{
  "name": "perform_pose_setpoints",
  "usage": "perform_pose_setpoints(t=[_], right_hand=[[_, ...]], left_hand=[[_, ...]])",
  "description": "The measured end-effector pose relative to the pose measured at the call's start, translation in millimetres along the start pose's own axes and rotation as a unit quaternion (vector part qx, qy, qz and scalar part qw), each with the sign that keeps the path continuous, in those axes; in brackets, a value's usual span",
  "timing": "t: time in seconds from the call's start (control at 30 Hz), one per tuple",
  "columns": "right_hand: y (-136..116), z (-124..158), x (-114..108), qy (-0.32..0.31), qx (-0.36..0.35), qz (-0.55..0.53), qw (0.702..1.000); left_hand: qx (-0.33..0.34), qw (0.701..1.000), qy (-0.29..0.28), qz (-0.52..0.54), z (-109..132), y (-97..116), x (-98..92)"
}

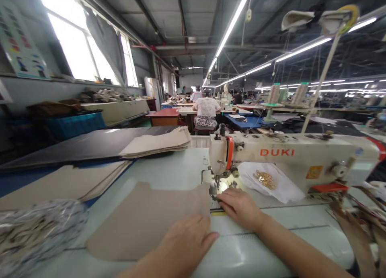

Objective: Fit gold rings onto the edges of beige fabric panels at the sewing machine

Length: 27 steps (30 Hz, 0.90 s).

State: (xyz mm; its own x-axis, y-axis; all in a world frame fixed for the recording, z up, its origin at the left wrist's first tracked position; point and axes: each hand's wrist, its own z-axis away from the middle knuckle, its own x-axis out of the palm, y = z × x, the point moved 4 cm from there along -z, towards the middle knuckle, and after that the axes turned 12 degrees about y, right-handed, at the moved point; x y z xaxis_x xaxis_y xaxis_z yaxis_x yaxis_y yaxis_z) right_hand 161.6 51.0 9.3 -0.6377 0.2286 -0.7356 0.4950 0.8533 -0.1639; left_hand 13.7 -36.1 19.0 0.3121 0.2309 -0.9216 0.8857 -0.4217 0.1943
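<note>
A flat beige-brown cut panel [144, 219] lies on the pale green sewing table, its right edge at the sewing machine's presser foot [217, 185]. My left hand [188, 238] rests on the panel's lower right part, fingers laid flat and thumb apart, pointing right. My right hand [241, 207] is just right of the presser foot, its fingertips closed together beside the lit needle area. Whatever may be between those fingertips is too small to tell. The white sewing machine [289, 161], marked DUKI, stands behind my right hand.
Stacked beige panels [158, 143] and more panels [63, 185] lie at left. A clear plastic bag [60, 221] holds brown pieces. Gold metal rings [265, 179] sit on white cloth [282, 189] beside the machine. Brown straps [358, 225] hang at right. A person [206, 111] sits ahead.
</note>
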Motion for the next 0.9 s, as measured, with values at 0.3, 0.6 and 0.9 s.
perform_pose_setpoints(t=[0.3,0.6,0.9], right_hand=[[-23,8,16,-0.039,-0.055,-0.014,0.998],[-29,9,49,0.001,-0.177,0.007,0.984],[-25,16,48,0.011,-0.109,-0.013,0.994]], left_hand=[[-0.16,0.986,-0.03,0.019,34,-49,-4.1],[-0.109,0.988,0.073,0.078,49,-41,-26.8],[-0.471,0.848,0.149,-0.191,155,-187,-203.6]])
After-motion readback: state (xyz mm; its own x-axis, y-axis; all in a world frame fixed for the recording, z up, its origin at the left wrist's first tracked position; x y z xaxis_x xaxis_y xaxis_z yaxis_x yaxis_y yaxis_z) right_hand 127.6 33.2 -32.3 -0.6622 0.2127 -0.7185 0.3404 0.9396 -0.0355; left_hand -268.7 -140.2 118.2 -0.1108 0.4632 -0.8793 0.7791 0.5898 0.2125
